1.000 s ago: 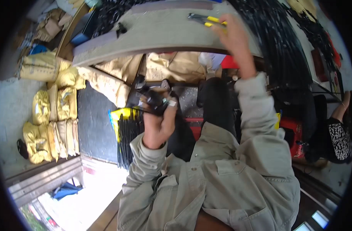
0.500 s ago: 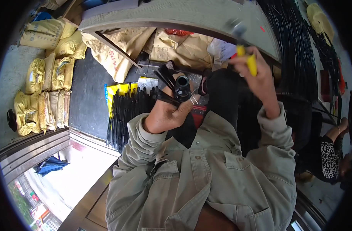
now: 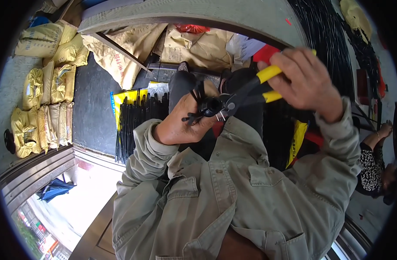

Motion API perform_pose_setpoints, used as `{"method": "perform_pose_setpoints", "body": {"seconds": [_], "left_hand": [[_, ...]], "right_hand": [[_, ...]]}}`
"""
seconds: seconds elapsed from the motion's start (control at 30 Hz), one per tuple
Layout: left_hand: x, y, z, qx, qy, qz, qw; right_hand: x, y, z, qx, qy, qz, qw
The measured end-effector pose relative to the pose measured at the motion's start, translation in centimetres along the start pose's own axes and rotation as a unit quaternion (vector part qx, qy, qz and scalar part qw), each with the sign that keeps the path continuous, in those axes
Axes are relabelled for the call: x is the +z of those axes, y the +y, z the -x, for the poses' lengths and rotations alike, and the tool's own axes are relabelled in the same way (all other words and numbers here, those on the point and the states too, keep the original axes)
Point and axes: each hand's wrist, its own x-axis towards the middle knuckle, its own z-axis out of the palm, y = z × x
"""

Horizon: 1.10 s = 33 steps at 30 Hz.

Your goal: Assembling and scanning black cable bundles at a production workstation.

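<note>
My left hand is closed around a black object with a round hollow end, which faces up. Several short black strips stick out around it between the fingers. Thin white pins or ties show by my left fingertips. In my right hand are pincers with yellow handles, spread apart. Their metal jaws meet the right side of the black object; whether they bite on it I cannot make out. A bundle of long black strips rests on a yellow bag, left of my left hand.
A grey tabletop crosses the far side, with brown paper sacks beneath. Tan filled bags are stacked at the left. More long black strips hang at the far right. Another person sits at the right edge.
The pincers have come down from the raised position at upper right to the black object, handles now apart. My left hand has barely moved.
</note>
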Motion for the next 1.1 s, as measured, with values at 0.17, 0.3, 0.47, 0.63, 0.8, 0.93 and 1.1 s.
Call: {"method": "perform_pose_setpoints", "body": {"seconds": [0.17,0.3,0.47,0.63,0.8,0.93,1.1], "left_hand": [[0.0,0.2,-0.3,-0.003,-0.027,-0.066,0.997],[0.4,-1.0,-0.4,0.038,0.045,-0.087,0.994],[0.2,-0.7,-0.8,0.025,0.073,-0.104,0.992],[0.6,-0.7,-0.8,0.010,0.110,-0.108,0.988],[0.4,-0.9,-1.2,0.018,0.105,-0.145,0.984],[0.3,-0.1,-0.9,-0.059,0.055,-0.070,0.994],[-0.6,-0.6,-0.8,-0.042,-0.116,0.087,0.988]], "right_hand": [[-0.1,2.3,-1.6,-0.104,0.062,0.093,0.988],[1.7,-1.1,-1.1,0.030,0.148,0.138,0.979],[3.6,-6.9,0.6,0.202,0.108,0.176,0.957],[6.7,-10.1,0.3,0.321,0.157,0.188,0.915],[5.5,-8.8,1.8,0.301,0.162,0.038,0.939],[-0.1,-3.7,2.4,0.156,-0.081,-0.183,0.967],[-1.5,-1.9,2.7,0.212,-0.391,-0.654,0.612]]}}
